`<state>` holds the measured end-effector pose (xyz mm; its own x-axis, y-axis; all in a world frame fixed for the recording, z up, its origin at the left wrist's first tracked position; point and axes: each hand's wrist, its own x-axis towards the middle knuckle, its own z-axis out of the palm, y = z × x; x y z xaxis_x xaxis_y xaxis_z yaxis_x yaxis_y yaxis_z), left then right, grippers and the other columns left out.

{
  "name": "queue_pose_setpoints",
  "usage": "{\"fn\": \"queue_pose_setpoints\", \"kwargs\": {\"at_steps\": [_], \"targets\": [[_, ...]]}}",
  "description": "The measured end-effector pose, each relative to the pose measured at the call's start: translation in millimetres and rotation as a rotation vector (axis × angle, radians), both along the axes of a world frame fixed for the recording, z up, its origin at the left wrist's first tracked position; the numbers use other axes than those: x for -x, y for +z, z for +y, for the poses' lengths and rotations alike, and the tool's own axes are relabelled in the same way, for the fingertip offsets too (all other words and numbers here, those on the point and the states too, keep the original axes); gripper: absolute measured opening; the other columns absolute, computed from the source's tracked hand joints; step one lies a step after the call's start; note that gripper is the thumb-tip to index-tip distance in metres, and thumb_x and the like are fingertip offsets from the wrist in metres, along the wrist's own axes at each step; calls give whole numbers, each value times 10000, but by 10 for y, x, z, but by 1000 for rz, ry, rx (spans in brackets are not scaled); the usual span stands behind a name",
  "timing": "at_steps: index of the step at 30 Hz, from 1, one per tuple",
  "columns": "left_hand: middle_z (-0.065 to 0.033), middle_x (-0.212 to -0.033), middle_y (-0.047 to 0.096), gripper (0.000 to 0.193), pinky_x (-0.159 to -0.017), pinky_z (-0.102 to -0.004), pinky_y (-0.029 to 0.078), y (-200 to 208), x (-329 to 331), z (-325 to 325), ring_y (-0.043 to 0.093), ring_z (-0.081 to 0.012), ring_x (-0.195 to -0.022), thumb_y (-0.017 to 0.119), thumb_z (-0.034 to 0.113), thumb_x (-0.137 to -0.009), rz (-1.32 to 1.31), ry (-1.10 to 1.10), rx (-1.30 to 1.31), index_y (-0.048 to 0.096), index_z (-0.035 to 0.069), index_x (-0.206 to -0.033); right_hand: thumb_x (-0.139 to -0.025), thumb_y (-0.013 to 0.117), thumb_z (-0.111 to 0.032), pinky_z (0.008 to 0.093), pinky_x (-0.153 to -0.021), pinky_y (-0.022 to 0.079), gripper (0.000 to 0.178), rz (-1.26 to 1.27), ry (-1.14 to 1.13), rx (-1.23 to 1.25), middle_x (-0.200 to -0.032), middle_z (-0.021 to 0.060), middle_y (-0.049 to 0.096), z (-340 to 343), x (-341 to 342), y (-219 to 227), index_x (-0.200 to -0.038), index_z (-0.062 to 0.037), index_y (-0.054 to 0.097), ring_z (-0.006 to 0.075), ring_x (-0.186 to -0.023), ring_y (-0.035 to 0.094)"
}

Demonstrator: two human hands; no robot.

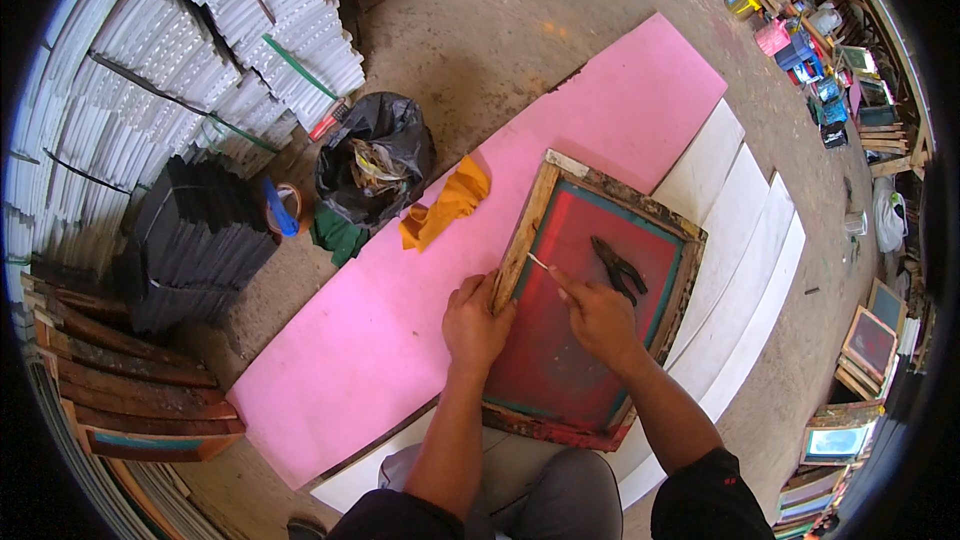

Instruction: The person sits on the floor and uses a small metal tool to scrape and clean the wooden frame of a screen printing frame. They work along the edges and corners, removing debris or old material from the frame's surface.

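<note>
A wooden screen-printing frame (540, 215) with red and teal mesh lies tilted before me, partly over my lap. My left hand (478, 322) is closed around its left wooden side. Over the mesh, my right hand (600, 322) grips a thin tool with a slim pale shaft (538, 261), like a screwdriver; its handle is hidden in the fist. The tip of that shaft is at the inner edge of the left side, just above my left hand. Black-handled pliers (620, 268) rest on the mesh to the right of my right hand.
Under the frame lie a pink board (370, 360) and white sheets (745, 210). An orange cloth (447, 206) sits on the pink board, beside a black bag (395, 125) of scraps. White stacks (170, 50) and a black stack (195, 240) stand left; more frames (868, 342) lean at right.
</note>
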<state>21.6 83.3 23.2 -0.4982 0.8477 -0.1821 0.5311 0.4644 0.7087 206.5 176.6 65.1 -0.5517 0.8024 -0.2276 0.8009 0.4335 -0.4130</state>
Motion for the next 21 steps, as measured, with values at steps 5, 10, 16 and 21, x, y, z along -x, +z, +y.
{"fn": "queue_pose_setpoints", "kwargs": {"at_steps": [5,10,16,21], "targets": [[-103,-1202,684,558,-906,-439,555,-55,-21,-23,661,-342,-1059,821,223,-771,55,0,-32,709,108,-1306,-1009,624,-267,482,-618,553,402,-94,66,-105,-805,161,672,11,16,9,-1410,-273,651,361,-668,686],[-102,-1182,685,541,-891,-440,556,-132,-17,-35,661,-343,-1034,804,193,-770,74,-24,-78,713,99,-1295,-951,646,-214,487,-586,561,503,-322,139,-158,-834,160,684,-71,183,106,-1448,-281,614,347,-655,693],[-116,-1171,685,556,-903,-444,548,-155,-1,-40,658,-355,-1032,792,176,-767,31,-19,-119,700,93,-1309,-997,595,-223,510,-680,577,451,-155,53,14,-912,179,719,-56,129,37,-1448,-215,615,383,-750,720],[-125,-1177,687,554,-905,-440,547,-112,-3,-29,659,-357,-1038,790,186,-779,48,-37,-108,696,97,-1317,-1008,620,-221,489,-744,561,383,44,-92,109,-914,163,734,-93,109,-91,-1383,-168,677,366,-774,717]]}}
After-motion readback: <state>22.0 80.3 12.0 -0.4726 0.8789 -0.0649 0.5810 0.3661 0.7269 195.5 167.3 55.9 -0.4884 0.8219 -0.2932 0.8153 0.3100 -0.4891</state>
